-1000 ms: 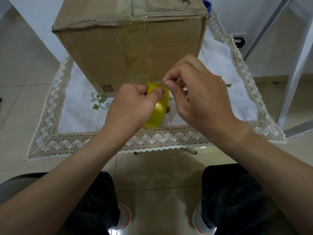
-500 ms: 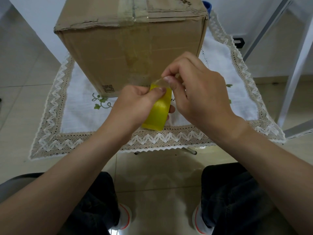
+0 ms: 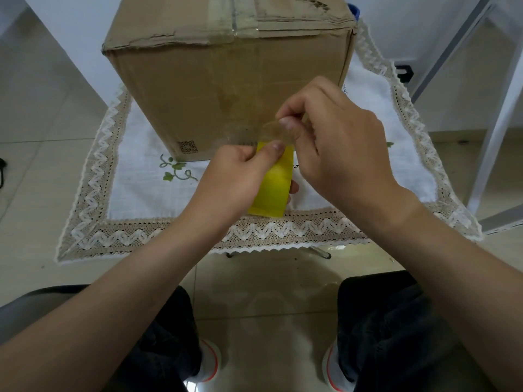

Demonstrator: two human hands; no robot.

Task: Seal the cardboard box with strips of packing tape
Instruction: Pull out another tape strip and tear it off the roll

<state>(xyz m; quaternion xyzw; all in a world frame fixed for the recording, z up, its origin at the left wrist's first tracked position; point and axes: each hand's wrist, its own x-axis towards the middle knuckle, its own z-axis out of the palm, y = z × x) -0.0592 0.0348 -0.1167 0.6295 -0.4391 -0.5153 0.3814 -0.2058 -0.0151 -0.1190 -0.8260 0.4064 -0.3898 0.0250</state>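
Cardboard box [image 3: 226, 89] stands upright on the white lace-edged cloth [image 3: 135, 176] that covers the bench, at the far side of it, its near face turned toward me. Its top flaps are closed, and clear tape already runs along the centre seam and down over the front edge. I see my left hand [image 3: 235, 179] clamped around the yellow tape roll [image 3: 273, 188], thumb pressed on the upper rim, with the roll held edge-on in front of the box's lower front face. My right hand [image 3: 334, 142] is pinched shut, thumb against forefinger, on the free end of the clear tape strip [image 3: 268, 130], which curves up from the top of the roll. The strip is short and hangs apart from the box. Both forearms are bare. Dark trousers and white shoes show below the bench edge.
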